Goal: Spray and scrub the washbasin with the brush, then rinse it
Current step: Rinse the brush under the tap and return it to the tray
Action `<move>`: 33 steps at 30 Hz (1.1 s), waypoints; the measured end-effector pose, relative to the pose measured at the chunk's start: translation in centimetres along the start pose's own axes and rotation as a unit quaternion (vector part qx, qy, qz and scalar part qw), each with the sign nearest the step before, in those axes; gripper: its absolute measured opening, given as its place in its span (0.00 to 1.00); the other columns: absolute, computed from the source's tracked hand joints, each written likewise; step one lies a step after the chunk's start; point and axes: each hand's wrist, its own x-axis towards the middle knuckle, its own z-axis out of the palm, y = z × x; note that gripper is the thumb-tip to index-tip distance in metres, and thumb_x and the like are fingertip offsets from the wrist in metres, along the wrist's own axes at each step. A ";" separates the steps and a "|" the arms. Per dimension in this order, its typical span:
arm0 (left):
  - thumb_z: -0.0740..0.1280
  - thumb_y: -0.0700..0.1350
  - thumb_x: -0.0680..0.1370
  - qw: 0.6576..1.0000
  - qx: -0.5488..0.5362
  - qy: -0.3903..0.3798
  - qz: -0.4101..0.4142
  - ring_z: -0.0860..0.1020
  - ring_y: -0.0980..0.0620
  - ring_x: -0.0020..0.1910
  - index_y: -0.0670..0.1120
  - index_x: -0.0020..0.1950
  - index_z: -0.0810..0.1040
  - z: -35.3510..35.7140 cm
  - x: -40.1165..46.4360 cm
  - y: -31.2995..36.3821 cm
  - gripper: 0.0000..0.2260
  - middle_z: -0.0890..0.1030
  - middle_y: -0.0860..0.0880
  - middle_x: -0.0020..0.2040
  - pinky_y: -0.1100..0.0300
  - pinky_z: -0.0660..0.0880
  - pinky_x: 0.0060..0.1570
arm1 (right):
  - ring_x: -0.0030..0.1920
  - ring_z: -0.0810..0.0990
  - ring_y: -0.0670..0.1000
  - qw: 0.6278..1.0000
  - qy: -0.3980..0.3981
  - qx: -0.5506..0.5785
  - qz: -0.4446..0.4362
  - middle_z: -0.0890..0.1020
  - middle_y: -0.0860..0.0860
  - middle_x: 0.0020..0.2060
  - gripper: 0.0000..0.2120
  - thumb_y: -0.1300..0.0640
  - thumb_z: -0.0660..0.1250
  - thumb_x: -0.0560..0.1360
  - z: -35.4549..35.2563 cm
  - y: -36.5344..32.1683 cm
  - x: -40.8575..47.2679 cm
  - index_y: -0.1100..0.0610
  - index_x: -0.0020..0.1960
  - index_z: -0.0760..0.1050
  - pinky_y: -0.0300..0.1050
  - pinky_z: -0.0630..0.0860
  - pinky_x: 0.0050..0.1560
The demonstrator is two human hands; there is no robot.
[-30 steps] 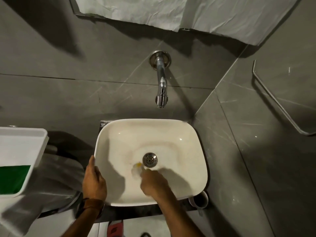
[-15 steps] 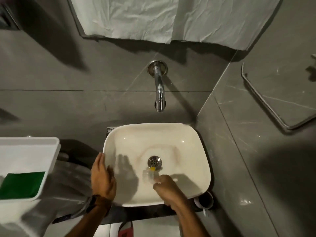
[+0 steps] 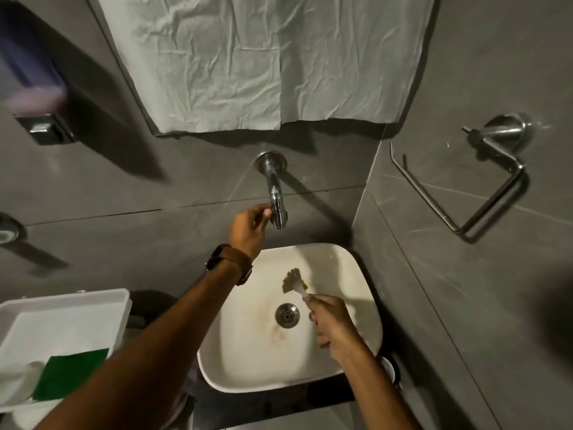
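Note:
The white washbasin (image 3: 356, 293) sits low in the middle, with a metal drain (image 3: 287, 315) and brownish stains around it. My right hand (image 3: 331, 325) is closed on the handle of a small brush (image 3: 293, 280) with pale bristles and a yellow spot; the bristle head hangs over the basin just behind the drain. My left hand (image 3: 248, 231) is raised to the chrome wall tap (image 3: 276, 200), with fingers touching the left side of its spout tip. No water is visible from the tap.
A white tray (image 3: 65, 324) with a green pad (image 3: 69, 377) and a white cloth stands at the left. Crumpled paper (image 3: 263, 60) covers the wall above the tap. A metal holder (image 3: 483, 181) juts from the right wall, a soap dispenser (image 3: 34, 88) from the left.
My left hand left the basin's left rim and rose to the tap. My right hand lifted the brush from beside the drain toward the back of the bowl. The view tilted up.

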 end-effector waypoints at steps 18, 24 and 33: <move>0.66 0.36 0.79 0.988 -0.002 -0.132 -0.073 0.81 0.50 0.59 0.41 0.59 0.82 -1.3 2.7 -0.3 0.11 0.85 0.47 0.56 0.50 0.73 0.67 | 0.25 0.55 0.45 0.996 -0.021 0.083 0.002 0.64 0.49 0.30 0.09 0.60 0.64 0.83 3.1 -2.3 0.9 0.55 0.46 0.79 0.33 0.51 0.23; 0.70 0.38 0.77 0.993 -0.003 -0.092 -0.074 0.81 0.53 0.50 0.41 0.56 0.83 -1.4 2.3 0.3 0.08 0.84 0.50 0.48 0.51 0.75 0.64 | 0.24 0.57 0.45 0.997 -0.003 0.078 0.008 0.65 0.49 0.29 0.08 0.60 0.64 0.83 3.4 -2.1 1.1 0.56 0.48 0.80 0.34 0.51 0.24; 0.73 0.49 0.74 0.988 -0.019 -0.112 -0.106 0.81 0.54 0.54 0.46 0.55 0.84 -1.8 1.5 1.8 0.12 0.85 0.52 0.50 0.60 0.73 0.57 | 0.21 0.57 0.43 0.998 0.011 0.066 -0.009 0.65 0.50 0.29 0.07 0.61 0.65 0.82 2.8 -2.4 0.6 0.56 0.46 0.79 0.33 0.51 0.24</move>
